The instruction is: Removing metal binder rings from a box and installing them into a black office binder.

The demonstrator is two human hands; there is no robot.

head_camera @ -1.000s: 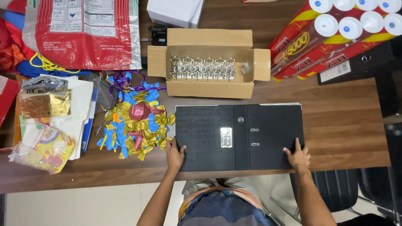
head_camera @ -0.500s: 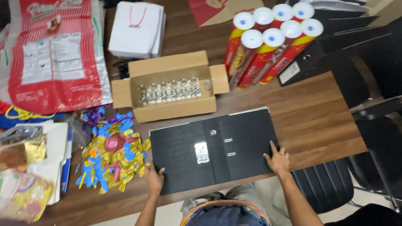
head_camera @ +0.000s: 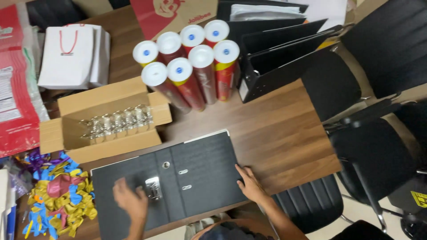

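Your open black binder (head_camera: pixel 178 182) lies flat at the near edge of the desk (head_camera: pixel 284 129), cover spread wide, its metal ring clip (head_camera: pixel 153 186) showing near the middle. Your left hand (head_camera: pixel 130 201) rests on the binder's left half just beside that clip; it is blurred, the fingers seem loosely spread and hold nothing. Your right hand (head_camera: pixel 250 183) lies flat on the binder's right edge, fingers stretched out and pressing down, gripping nothing.

Left of the binder sits a heap of yellow, blue and pink balloons (head_camera: pixel 60 200). Behind it stands an open brown cardboard box (head_camera: pixel 106 122) with a row of shiny metal pieces (head_camera: pixel 115 122) inside. Further right, seven tall red and yellow tubes (head_camera: pixel 191 66) with white round caps, each with a small blue dot, stand close together. Beside them, black binders (head_camera: pixel 284 53) stand and lean at the desk's far right. A white paper bag (head_camera: pixel 71 55) with red cord handles lies at the far left, next to a red and white plastic sack (head_camera: pixel 13 93). A red-printed brown carton (head_camera: pixel 173 13) lies behind the tubes. Black chairs (head_camera: pixel 378 146) stand to your right.
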